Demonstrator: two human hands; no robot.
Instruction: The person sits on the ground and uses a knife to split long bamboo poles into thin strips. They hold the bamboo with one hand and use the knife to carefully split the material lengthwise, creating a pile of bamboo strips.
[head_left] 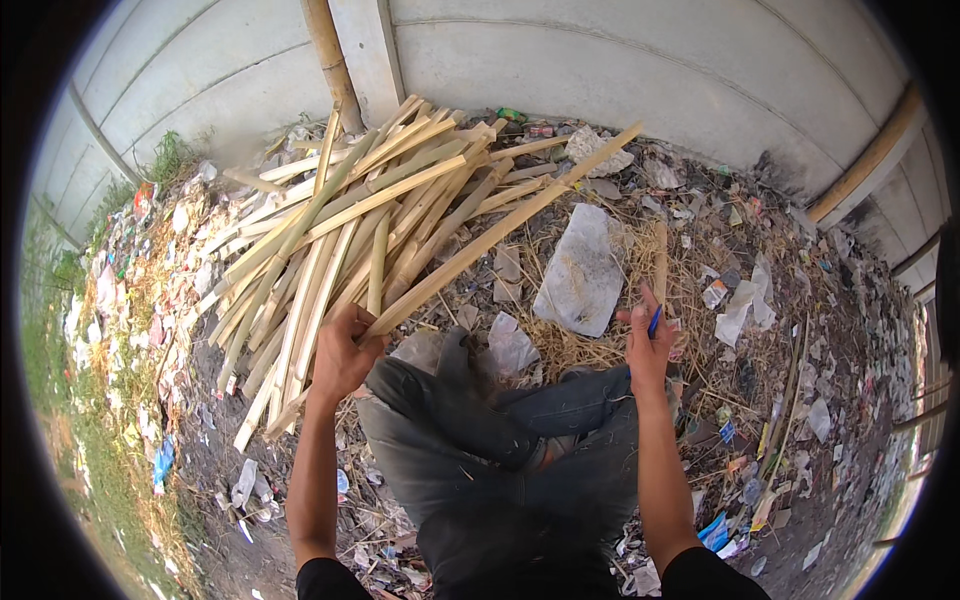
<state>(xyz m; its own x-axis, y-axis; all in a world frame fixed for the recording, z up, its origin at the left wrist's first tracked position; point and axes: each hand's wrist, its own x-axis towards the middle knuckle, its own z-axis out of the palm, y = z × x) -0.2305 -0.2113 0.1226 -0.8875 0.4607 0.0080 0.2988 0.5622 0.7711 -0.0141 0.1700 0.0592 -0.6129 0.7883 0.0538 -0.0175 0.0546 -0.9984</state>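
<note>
Where grass and scattered litter (130,290) border the dirt ground (215,470) on the far left, a loose pile of split bamboo strips (340,220) lies fanned out, its ends pointing toward a pale concrete wall (620,60). A round bamboo pole (332,62) leans upright against that wall just behind the pile. The left hand (343,352) is closed around the near end of one long bamboo strip (500,228), which runs up and to the right from the fist, crossing over the edge of the pile and ending near a crumpled scrap by the wall. The hand sits right at the pile's near edge, touching or almost touching the neighbouring strips.

Below and between the arms, the person's legs in dark grey trousers (480,440) are folded on the ground. Ahead of the knees lie dry straw (590,345) and a whitish plastic sack (582,272), flattened on the straw, with smaller plastic scraps beside it.

The right hand (648,345) is curled shut around a blue pen (654,321), whose tip pokes up above the fingers. Just beyond this hand a short bamboo piece (660,258) lies on the straw, apart from the main pile. Further right, the ground is strewn with wrappers and bits of plastic, and another bamboo pole (868,165) slants against the wall.
</note>
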